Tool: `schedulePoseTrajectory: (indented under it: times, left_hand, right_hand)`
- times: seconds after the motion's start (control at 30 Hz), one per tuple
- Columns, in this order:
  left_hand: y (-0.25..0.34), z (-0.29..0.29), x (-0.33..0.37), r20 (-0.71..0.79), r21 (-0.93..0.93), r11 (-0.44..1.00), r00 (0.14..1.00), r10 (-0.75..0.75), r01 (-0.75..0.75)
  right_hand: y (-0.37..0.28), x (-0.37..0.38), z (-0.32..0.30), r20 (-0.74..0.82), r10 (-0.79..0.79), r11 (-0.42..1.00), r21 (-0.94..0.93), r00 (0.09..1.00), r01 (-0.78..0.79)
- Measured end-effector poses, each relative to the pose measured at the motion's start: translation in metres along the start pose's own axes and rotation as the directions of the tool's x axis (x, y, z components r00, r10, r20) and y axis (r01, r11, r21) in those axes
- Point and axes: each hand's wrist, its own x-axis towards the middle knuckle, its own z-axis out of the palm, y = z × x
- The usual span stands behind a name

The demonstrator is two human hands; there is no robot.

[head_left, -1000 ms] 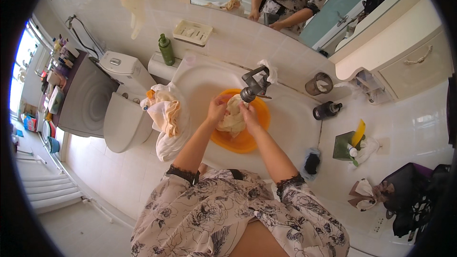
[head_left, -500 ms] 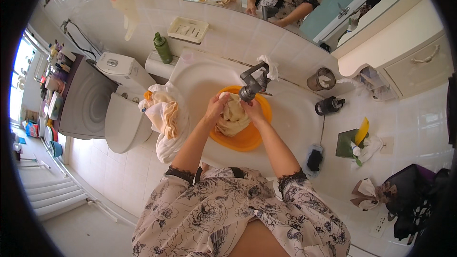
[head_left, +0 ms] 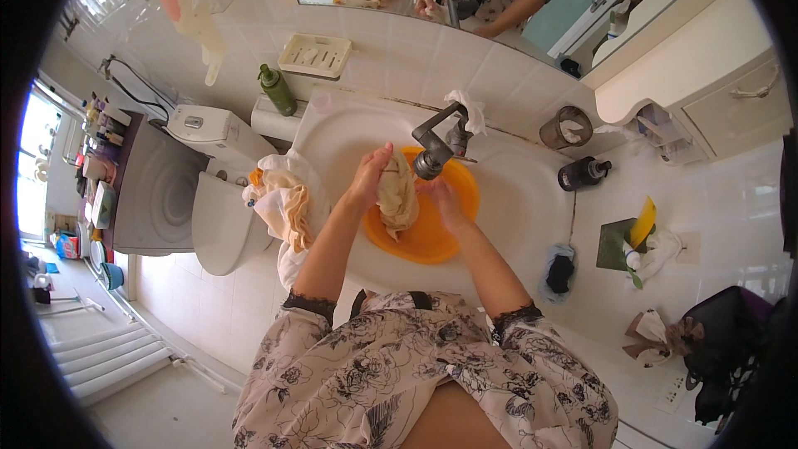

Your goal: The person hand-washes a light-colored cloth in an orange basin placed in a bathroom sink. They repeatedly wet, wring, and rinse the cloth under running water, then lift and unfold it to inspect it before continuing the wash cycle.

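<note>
White bathroom sink [head_left: 519,199] with an orange basin [head_left: 428,254] set in it, seen from above. The pale cloth [head_left: 397,199] is bunched lengthwise over the left part of the basin. Your left hand [head_left: 371,176] has its fingers nearly straight, the cloth along its palm side; how firmly it grips cannot be told. Your right hand [head_left: 445,201], fingers loosely extended, grasps nothing visible beneath the dark faucet [head_left: 430,162]; contact with the cloth is unclear. Heaped laundry [head_left: 283,199] lies left of the basin.
</note>
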Motion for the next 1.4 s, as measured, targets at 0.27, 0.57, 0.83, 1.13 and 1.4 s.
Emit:
schedulePoseTrajectory:
  times: [0.27, 0.57, 0.83, 1.13, 1.4]
  left_hand:
    - [-0.004, 0.013, 0.01, -0.007, 0.134, 0.991, 1.0, -0.019, 0.02]
    - [-0.049, -0.014, 0.018, 0.237, 0.758, 0.619, 0.971, 0.031, -0.205]
    - [-0.069, -0.016, 0.038, -0.007, -0.134, 0.991, 1.0, 0.009, -0.01]
    - [-0.078, -0.004, 0.019, 0.047, -0.581, 0.812, 0.998, -0.037, 0.057]
    - [-0.118, -0.058, 0.076, 0.106, -0.633, 0.764, 0.992, -0.072, 0.124]
  right_hand:
    - [-0.045, -0.004, 0.021, 0.097, 0.194, 0.938, -0.31, 0.976, -0.155]
    - [-0.098, -0.024, 0.046, 0.12, 0.149, 0.972, 0.167, 0.982, -0.168]
    - [-0.021, -0.015, -0.027, 0.286, -0.01, 0.463, -0.848, 0.958, 0.258]
    - [-0.012, 0.006, 0.03, -0.279, -0.136, 0.99, -0.075, 0.95, 0.12]
    - [-0.039, -0.014, 0.097, 0.035, -0.105, 0.367, -0.928, 0.994, 0.071]
